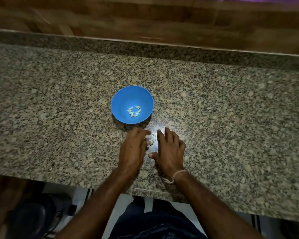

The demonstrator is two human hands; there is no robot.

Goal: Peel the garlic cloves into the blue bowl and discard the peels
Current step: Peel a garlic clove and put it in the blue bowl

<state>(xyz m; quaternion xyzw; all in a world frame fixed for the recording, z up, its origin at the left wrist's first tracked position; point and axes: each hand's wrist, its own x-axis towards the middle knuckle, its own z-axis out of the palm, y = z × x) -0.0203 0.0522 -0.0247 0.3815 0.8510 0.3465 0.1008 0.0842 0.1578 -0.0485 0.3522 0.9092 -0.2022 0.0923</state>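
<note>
Both hands lay palm-down on the speckled granite worktop (214, 104), close together with a narrow gap between them. The left hand (133, 149) had its fingers loosely curled, and whether they pinched anything could not be told. The right hand (169, 150) was spread flat and wide, holding nothing, with a pale thread band (178, 175) on its wrist. In the gap between the hands, just off the left fingertips, sat a small heap of garlic peels (151, 142), with a scrap or two beside it in a bright patch of light. Just beyond the left hand's fingertips stood one blue bowl (121, 100), apart from both hands, nothing blocking it. Inside lay roughly seven peeled garlic cloves (134, 111), clustered at the bottom. Beyond the bowl ran a wooden wall panel (145, 19).
</note>
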